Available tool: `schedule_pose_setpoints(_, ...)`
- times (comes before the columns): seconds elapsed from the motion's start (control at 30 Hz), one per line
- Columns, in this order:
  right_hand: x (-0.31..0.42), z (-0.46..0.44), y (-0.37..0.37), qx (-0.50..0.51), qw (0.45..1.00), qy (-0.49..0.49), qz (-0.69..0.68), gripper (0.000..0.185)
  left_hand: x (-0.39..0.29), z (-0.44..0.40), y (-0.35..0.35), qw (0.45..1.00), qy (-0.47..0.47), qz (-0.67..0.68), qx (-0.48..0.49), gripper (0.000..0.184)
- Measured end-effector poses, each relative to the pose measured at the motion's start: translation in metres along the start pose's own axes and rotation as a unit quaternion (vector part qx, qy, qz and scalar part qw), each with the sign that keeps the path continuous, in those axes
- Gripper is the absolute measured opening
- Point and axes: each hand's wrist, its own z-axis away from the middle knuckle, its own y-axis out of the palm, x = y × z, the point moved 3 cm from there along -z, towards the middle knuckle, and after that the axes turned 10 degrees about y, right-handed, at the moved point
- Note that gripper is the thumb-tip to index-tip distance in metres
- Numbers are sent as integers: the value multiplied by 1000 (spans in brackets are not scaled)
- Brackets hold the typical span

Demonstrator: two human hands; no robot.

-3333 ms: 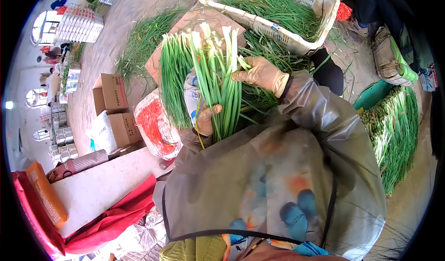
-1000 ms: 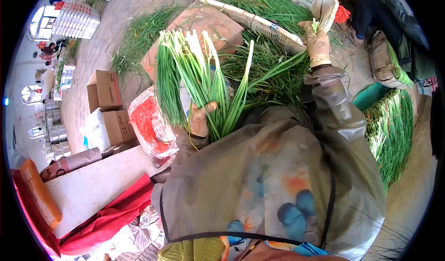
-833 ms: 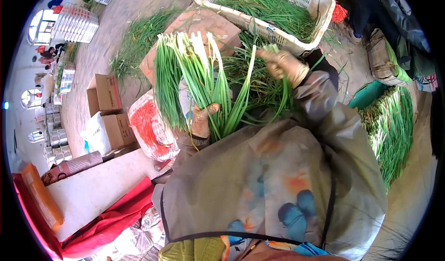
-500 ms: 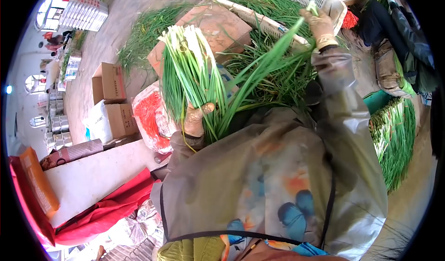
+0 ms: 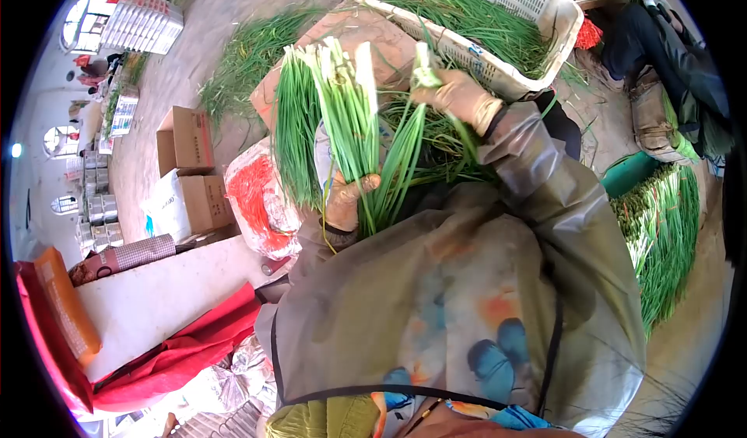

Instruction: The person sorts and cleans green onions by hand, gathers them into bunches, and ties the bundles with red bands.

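Note:
My left hand (image 5: 347, 201), in a tan glove, is wrapped round the lower leaves of a bunch of green stalks (image 5: 350, 119), white ends up. To the right of it, my right hand (image 5: 455, 96), gloved too, pinches a few stalks (image 5: 421, 68) near their pale ends, and their leaves hang down beside the bunch. More green stalks (image 5: 296, 127) lie behind the bunch on its left. A heap of loose greens (image 5: 451, 146) shows below my right hand, partly hidden by my sleeve.
A white crate (image 5: 537, 84) holding greens stands at the top. Tied greens (image 5: 669, 236) lie at the right, near a person's dark-clothed leg (image 5: 634, 41). Red ties (image 5: 257, 204) on a bag, cardboard boxes (image 5: 187, 138) and a white board (image 5: 179, 298) are at the left.
My right hand has come from the crate's edge down and left to beside the bunch, with stalks in it. My left hand keeps its hold and has shifted slightly right.

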Motion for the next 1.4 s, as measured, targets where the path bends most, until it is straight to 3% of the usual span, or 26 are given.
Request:
schedule_pose_setpoints(0.1, -19, -6, -34, -95, 991, 82, 37, 54, -1, 4, -7, 998, -38, 59, 10, 35)
schedule_pose_setpoints(0.17, -42, -16, -63, -242, 965, 73, 69, 48, -12, 6, 4, 996, -43, 72, 17, 30)
schedule_pose_setpoints(0.2, -29, -5, -77, -301, 933, 87, 177, 50, -12, 8, 6, 995, -66, 73, 16, 30)
schedule_pose_setpoints(0.23, -43, -9, -90, -326, 925, 86, 177, 43, -13, 9, 9, 993, -88, 74, 16, 31)
schedule_pose_setpoints(0.27, -64, -18, -95, -250, 965, 73, -35, 37, -18, 9, 13, 998, -59, 28, -2, 33)
schedule_pose_setpoints(0.3, -77, -22, -99, -164, 954, 54, -245, 31, -15, 9, 11, 998, -59, 31, 3, 33)
schedule_pose_setpoints(0.33, -57, -9, -93, -130, 948, 72, -280, 22, -10, 10, 6, 997, -62, 40, 2, 35)
schedule_pose_setpoints(0.37, -51, -4, -87, -132, 950, 102, -264, 22, -5, 10, 0, 997, -67, 49, -1, 37)
schedule_pose_setpoints(0.43, -38, 1, -82, -104, 970, 32, -216, 22, -3, 8, -3, 995, -59, 77, -10, 48)
schedule_pose_setpoints(0.47, -38, 0, -83, -113, 985, 48, -122, 30, -5, 7, -5, 996, -41, 74, -16, 47)
schedule_pose_setpoints(0.5, -34, 2, -86, -113, 985, 47, -124, 30, -8, 6, -6, 997, -23, 70, -22, 46)
schedule_pose_setpoints(0.57, -27, 7, -97, -192, 957, 176, 130, 41, -6, 12, -26, 996, -35, 85, -13, 37)
schedule_pose_setpoints(0.6, -44, 1, -108, -235, 936, 152, 215, 46, -6, 14, -36, 994, -30, 105, -12, 38)
schedule_pose_setpoints(0.67, -82, -10, -138, -293, 930, 170, 141, 43, -7, 16, -49, 987, -10, 160, -12, 37)
schedule_pose_setpoints(0.77, -109, -2, -186, -415, 859, 229, 194, 39, -4, 24, -70, 982, 24, 186, 3, 47)
schedule_pose_setpoints(0.83, -60, 19, -172, -473, 844, 175, 183, 38, -11, 22, -59, 993, -13, 117, -27, 55)
schedule_pose_setpoints(0.87, -65, 11, -169, -390, 915, 103, 32, 36, -19, 20, -43, 994, -20, 99, -40, 57)
schedule_pose_setpoints(0.93, -25, 15, -114, -239, 953, 160, -95, 31, -11, 13, -29, 990, -43, 131, -9, 58)
schedule_pose_setpoints(0.97, -24, 9, -93, -103, 986, 115, -57, 26, -11, 9, -18, 989, -54, 140, 7, 58)
schedule_pose_setpoints(1.0, -9, 12, -67, -58, 981, 183, 33, 24, -6, 3, -11, 984, -63, 165, 37, 63)
schedule_pose_setpoints(1.07, 5, 16, -35, 14, 988, 146, -46, 22, -2, -3, 5, 975, -94, 189, 66, 72)
schedule_pose_setpoints(1.1, -17, 3, -21, 28, 981, 104, -159, 26, 6, -4, 1, 969, -132, 189, 92, 75)
schedule_pose_setpoints(1.23, 14, 11, 9, -40, 949, 106, -293, 19, 3, -4, 24, 976, -117, 157, 99, 74)
schedule_pose_setpoints(1.3, 28, 19, 14, -8, 952, 66, -298, 19, -3, -3, 30, 984, -95, 127, 78, 74)
schedule_pose_setpoints(1.4, 34, 28, 22, 44, 914, 11, -403, 21, 4, -6, 24, 986, -89, 123, 75, 68)
